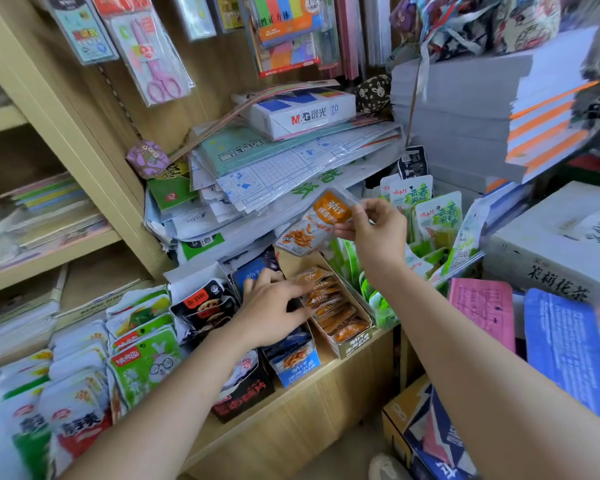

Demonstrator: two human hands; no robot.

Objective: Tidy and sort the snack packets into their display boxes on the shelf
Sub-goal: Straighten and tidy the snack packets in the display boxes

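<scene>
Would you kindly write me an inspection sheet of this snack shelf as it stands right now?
Surface: wooden shelf, crowded with display boxes.
Job's things: orange packet held above the orange box, which holds a row of matching packets; blue box and black box beside it; green packets farther right.
Clutter: paper stacks piled behind the boxes.
Hands: right hand pinches the orange packet; left hand, fingers spread, reaches to the orange box's row.
Cables: nothing seen.
Surroundings: pink scissors hang above; carton at right.
</scene>
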